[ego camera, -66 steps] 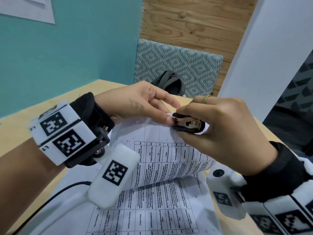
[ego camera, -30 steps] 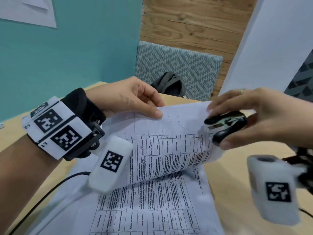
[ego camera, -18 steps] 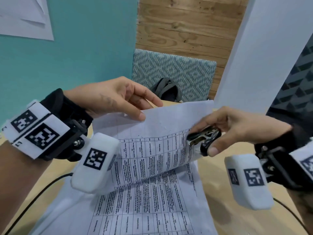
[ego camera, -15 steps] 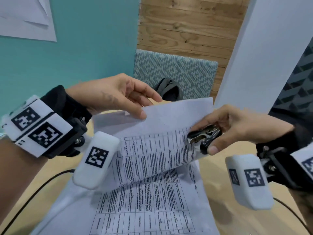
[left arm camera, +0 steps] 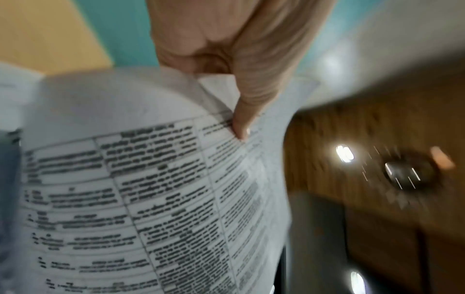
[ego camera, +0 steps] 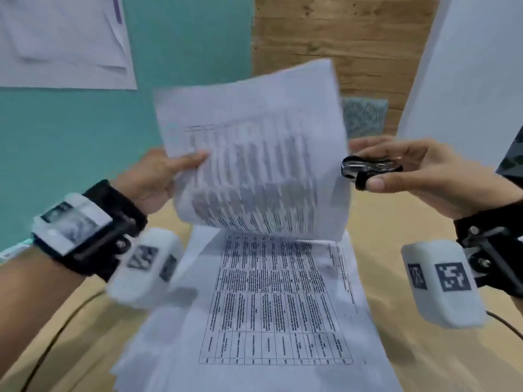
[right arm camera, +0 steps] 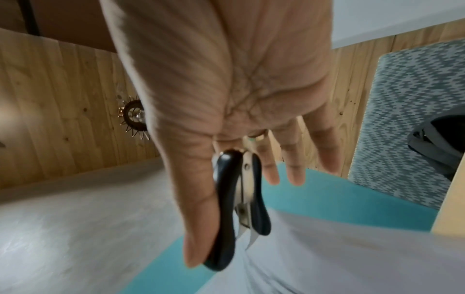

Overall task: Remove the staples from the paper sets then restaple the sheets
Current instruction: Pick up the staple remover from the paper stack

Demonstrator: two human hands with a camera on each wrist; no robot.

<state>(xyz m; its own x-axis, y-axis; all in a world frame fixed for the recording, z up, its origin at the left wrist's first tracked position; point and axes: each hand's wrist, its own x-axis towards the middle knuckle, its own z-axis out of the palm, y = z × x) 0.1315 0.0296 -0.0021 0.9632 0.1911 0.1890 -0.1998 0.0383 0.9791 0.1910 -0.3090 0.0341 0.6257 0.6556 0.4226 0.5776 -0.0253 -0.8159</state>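
Note:
My left hand (ego camera: pixel 167 176) pinches the left edge of a printed top sheet (ego camera: pixel 254 154) and holds it raised and curled above the paper set (ego camera: pixel 280 312) lying on the wooden table. In the left wrist view the thumb (left arm camera: pixel 251 103) presses on that sheet (left arm camera: pixel 151 179). My right hand (ego camera: pixel 396 171) grips a black and metal staple remover (ego camera: pixel 365 169) between thumb and fingers, just right of the lifted sheet and clear of it. The right wrist view shows the staple remover (right arm camera: pixel 239 201) squeezed, claws pointing toward the paper (right arm camera: pixel 327 248).
A teal wall (ego camera: pixel 70 131) stands close on the left with a paper sheet (ego camera: pixel 62 38) pinned to it. A white pillar (ego camera: pixel 467 66) rises at the right. A patterned chair back (ego camera: pixel 365 114) stands behind the table (ego camera: pixel 418 222). Cables trail from both wrists.
My left hand has swung the top sheet up and back, away from the stack. My right hand with the staple remover has come off the sheet's right edge and moved right.

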